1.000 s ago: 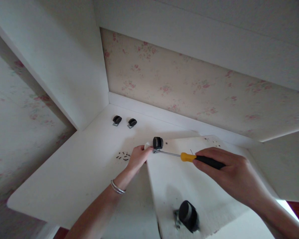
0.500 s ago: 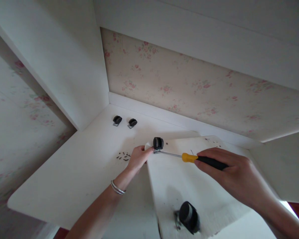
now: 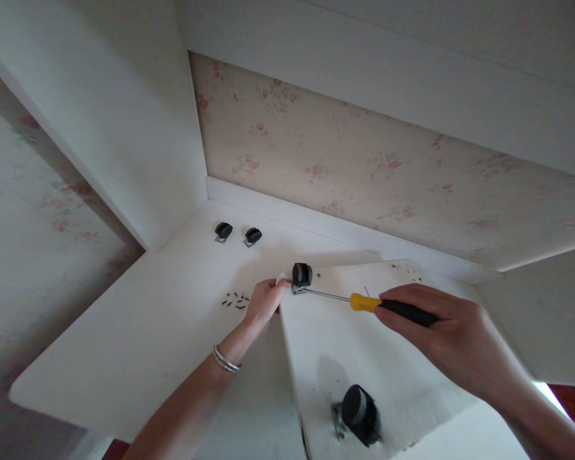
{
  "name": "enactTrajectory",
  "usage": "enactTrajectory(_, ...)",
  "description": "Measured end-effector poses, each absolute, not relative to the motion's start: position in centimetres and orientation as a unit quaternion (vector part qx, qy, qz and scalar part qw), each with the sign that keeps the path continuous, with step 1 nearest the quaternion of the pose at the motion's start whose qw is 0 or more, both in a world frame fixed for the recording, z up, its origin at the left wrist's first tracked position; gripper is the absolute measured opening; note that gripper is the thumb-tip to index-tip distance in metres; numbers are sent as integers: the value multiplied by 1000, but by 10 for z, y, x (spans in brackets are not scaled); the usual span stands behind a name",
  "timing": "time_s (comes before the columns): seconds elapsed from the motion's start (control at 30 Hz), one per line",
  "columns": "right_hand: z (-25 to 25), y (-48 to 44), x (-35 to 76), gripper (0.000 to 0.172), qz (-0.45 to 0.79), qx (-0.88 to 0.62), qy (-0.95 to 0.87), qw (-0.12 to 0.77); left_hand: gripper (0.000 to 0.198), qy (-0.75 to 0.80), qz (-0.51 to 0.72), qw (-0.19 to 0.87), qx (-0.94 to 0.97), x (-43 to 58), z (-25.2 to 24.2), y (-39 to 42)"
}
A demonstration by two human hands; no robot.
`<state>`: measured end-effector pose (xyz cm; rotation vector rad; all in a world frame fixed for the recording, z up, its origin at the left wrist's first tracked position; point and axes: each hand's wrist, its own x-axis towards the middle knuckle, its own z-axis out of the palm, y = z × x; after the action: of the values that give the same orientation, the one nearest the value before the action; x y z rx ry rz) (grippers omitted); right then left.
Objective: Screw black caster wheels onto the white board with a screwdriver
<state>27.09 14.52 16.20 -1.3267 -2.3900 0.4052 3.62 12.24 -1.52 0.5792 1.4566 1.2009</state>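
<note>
My right hand (image 3: 441, 335) is closed round the black and yellow handle of a screwdriver (image 3: 378, 304). Its metal tip rests at the base plate of a small black caster wheel (image 3: 301, 275) at the far corner of a white board (image 3: 345, 345). My left hand (image 3: 264, 302), a bangle on its wrist, grips the board's corner right beside that caster, fingers curled over the edge. A second, larger-looking caster (image 3: 359, 414) is fixed near the board's close edge.
Two loose casters (image 3: 223, 230) (image 3: 253, 236) lie on the white shelf surface (image 3: 138, 319) at the back left. Several small dark screws (image 3: 236, 299) are scattered just left of my left hand. Floral wallpaper and white panels enclose the space.
Hardly anything has moved. The view has shifted slightly left, and the screwdriver stays at the caster's plate with both hands in place.
</note>
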Motion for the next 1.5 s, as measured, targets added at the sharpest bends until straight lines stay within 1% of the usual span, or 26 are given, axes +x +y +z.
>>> enactTrajectory(0.47,162,144,270,20,142,-469,-850,192,24,630,515,538,220,40,-20,127)
enactTrajectory(0.9,161,145,264,17,142,-447,-865,178,34,634,507,524,257,39,-17,126)
enactTrajectory(1.2,161,148,262,14,131,-435,-873,179,35,647,497,513,267,39,-16,126)
enactTrajectory(1.5,164,147,260,15,117,-434,-873,190,34,647,496,514,268,39,-18,126)
